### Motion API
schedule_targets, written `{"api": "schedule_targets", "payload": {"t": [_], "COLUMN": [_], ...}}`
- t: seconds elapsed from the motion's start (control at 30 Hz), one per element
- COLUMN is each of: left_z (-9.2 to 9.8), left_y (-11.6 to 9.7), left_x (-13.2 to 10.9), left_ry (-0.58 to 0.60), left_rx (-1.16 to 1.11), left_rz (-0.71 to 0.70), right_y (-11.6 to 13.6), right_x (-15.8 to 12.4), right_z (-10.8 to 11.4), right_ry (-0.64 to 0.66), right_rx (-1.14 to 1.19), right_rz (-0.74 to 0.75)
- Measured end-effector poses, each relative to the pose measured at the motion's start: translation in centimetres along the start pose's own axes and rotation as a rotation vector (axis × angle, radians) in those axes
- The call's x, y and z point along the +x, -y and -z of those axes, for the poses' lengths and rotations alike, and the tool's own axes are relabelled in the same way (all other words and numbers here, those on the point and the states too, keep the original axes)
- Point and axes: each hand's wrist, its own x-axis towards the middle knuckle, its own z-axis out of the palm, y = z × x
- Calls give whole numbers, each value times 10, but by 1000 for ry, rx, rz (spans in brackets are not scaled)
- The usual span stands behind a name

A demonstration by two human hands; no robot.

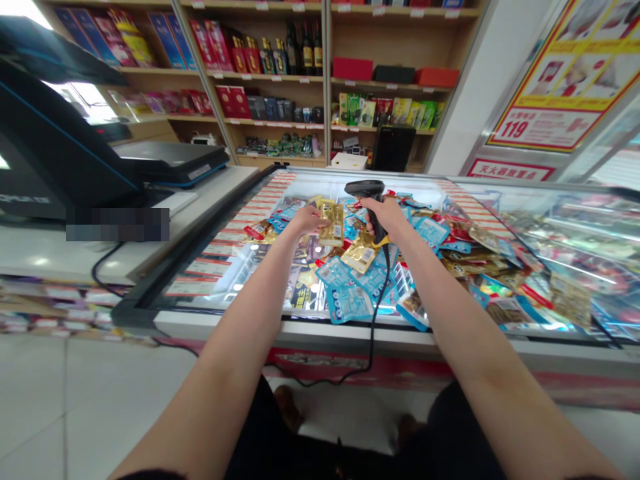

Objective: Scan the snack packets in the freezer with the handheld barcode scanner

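Observation:
My right hand (387, 217) is wrapped round the grip of a black barcode scanner (364, 187), its head pointing left over the freezer top. From the scanner's base a black cable (373, 333) hangs down past the front edge. In my left hand (306, 220) is a gold snack packet (331, 223), pinched at its left side, with a white barcode label facing up. Below the scanner lies another gold packet (359, 256). Several blue packets (350, 303) lie on the glass nearer to me, and a mixed heap of packets (470, 247) spreads to the right.
The glass-topped chest freezer (200, 311) spans the front. On the left counter (65, 250) stand a dark checkout machine (55, 147) and a flat scale plate (170, 160). Shelves (275, 77) with bottles and boxes line the back. A poster (565, 80) hangs at right.

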Motion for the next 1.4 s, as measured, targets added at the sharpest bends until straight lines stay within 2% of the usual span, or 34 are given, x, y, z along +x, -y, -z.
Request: {"api": "schedule_targets", "payload": {"t": [0.1,0.2,0.57,1.4], "left_z": [6,14,29,30], "left_y": [-2,-3,5,4], "left_x": [2,5,20,18], "left_ry": [-20,-131,-360,-370], "left_rx": [-123,-199,-347,-318], "left_rz": [75,76,-17,-16], "right_y": [0,-2,-6,-6], "right_x": [-2,-5,-11,-17], "right_z": [-4,-8,-16,-16], "right_ry": [32,83,203,255], "right_rx": [-22,-44,-156,-164], "right_rz": [-3,26,93,117]}}
